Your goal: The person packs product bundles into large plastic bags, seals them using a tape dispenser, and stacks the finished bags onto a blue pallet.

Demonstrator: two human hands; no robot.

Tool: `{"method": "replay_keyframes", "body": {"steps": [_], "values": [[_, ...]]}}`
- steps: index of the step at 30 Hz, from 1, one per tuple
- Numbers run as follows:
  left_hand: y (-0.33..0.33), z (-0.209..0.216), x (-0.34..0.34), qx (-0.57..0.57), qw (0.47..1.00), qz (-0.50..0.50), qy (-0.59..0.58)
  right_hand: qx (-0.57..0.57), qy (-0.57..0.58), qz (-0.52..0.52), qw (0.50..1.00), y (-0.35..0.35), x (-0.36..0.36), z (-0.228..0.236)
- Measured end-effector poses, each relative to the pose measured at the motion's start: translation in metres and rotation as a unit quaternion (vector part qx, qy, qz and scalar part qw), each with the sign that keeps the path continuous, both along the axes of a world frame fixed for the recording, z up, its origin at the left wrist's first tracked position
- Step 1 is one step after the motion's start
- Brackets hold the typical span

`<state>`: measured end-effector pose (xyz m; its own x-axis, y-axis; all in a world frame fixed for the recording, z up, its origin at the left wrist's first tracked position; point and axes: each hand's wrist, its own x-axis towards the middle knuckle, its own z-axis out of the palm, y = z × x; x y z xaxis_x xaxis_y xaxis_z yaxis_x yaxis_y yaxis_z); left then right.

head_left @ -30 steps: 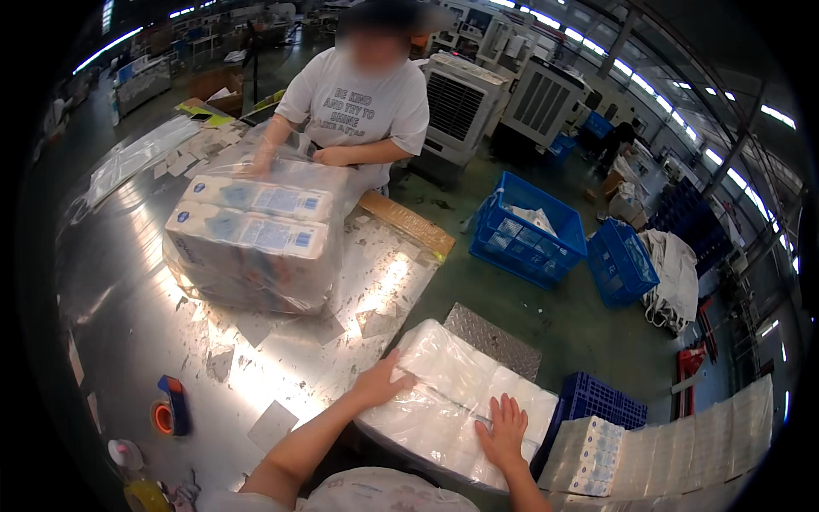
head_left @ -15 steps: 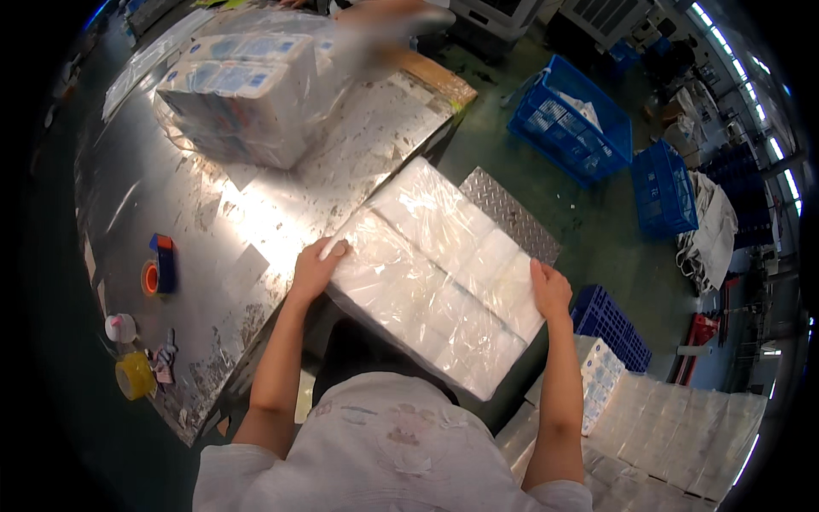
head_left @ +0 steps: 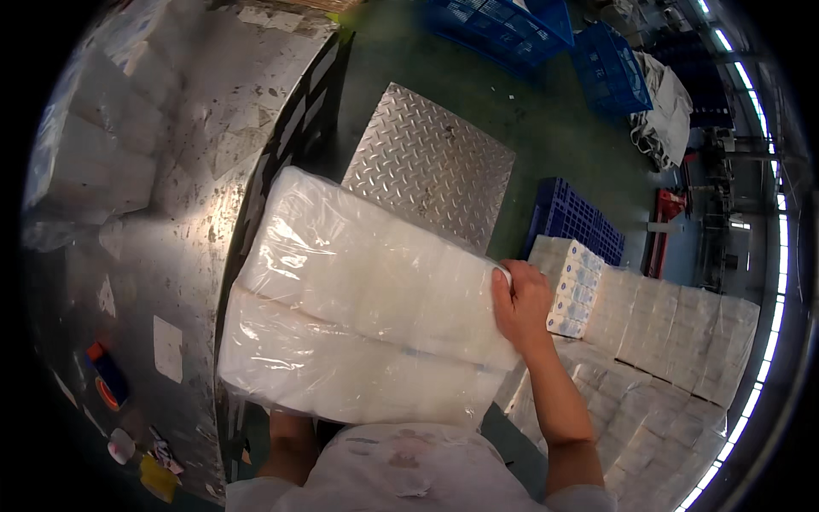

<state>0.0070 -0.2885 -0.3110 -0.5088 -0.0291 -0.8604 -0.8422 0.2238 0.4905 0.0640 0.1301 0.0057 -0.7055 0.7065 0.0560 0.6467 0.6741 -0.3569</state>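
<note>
A large bundle of white tissue packs (head_left: 367, 294), wrapped in shiny clear plastic, is held in front of my body, off the table. My right hand (head_left: 522, 305) grips its right end, with the thumb on top and the fingers over the far corner. My left forearm (head_left: 290, 448) runs in under the bundle's near left side; the left hand itself is hidden by it. Left of the bundle is the edge of the worn metal table (head_left: 192, 282).
Wrapped bundles (head_left: 102, 128) stand on the table at far left, and an orange-and-blue tape dispenser (head_left: 107, 377) lies nearer. Ahead is a chequered metal plate (head_left: 431, 162). Stacked wrapped bundles (head_left: 674, 333) and a blue pallet (head_left: 576, 222) are at right; blue crates (head_left: 610, 68) stand farther off.
My view has swung right. The bundle has turned and looks larger and nearer. My left hand has gone from its left edge to out of sight beneath it; my right still grips.
</note>
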Motion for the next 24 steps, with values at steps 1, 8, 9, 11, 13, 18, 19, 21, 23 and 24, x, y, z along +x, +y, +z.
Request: {"method": "replay_keyframes", "body": {"steps": [1, 8, 9, 11, 13, 18, 19, 21, 23, 24], "values": [[-0.001, -0.008, 0.01, -0.014, 1.0, -0.002, -0.019, -0.006, -0.013, 0.0, 1.0, 0.003, -0.005, 0.002], [0.012, -0.034, -0.02, -0.074, 0.991, -0.104, -0.034, -0.027, 0.032, -0.047, 0.998, 0.021, 0.017, -0.016], [0.012, -0.036, -0.025, -0.081, 0.989, -0.118, -0.03, -0.02, 0.049, -0.045, 0.998, 0.024, 0.024, -0.017], [0.013, -0.037, -0.035, -0.1, 0.984, -0.148, -0.016, -0.025, 0.048, -0.074, 0.996, 0.029, 0.043, -0.021], [0.016, -0.032, -0.046, -0.123, 0.977, -0.173, 0.004, -0.052, 0.053, -0.109, 0.991, 0.033, 0.069, -0.021], [0.036, -0.018, -0.066, -0.181, 0.951, -0.236, 0.085, -0.13, 0.106, -0.332, 0.928, 0.048, 0.182, -0.059], [0.04, -0.011, -0.074, -0.202, 0.942, -0.242, 0.112, -0.233, 0.153, -0.394, 0.876, 0.053, 0.205, -0.068], [0.059, 0.005, -0.091, -0.239, 0.92, -0.257, 0.173, -0.425, 0.243, -0.487, 0.723, 0.065, 0.253, -0.086], [0.091, 0.035, -0.109, -0.269, 0.888, -0.265, 0.262, -0.453, 0.289, -0.478, 0.695, 0.069, 0.303, -0.122], [0.115, 0.054, -0.114, -0.285, 0.871, -0.258, 0.306, -0.453, 0.317, -0.491, 0.673, 0.073, 0.32, -0.141]]}}
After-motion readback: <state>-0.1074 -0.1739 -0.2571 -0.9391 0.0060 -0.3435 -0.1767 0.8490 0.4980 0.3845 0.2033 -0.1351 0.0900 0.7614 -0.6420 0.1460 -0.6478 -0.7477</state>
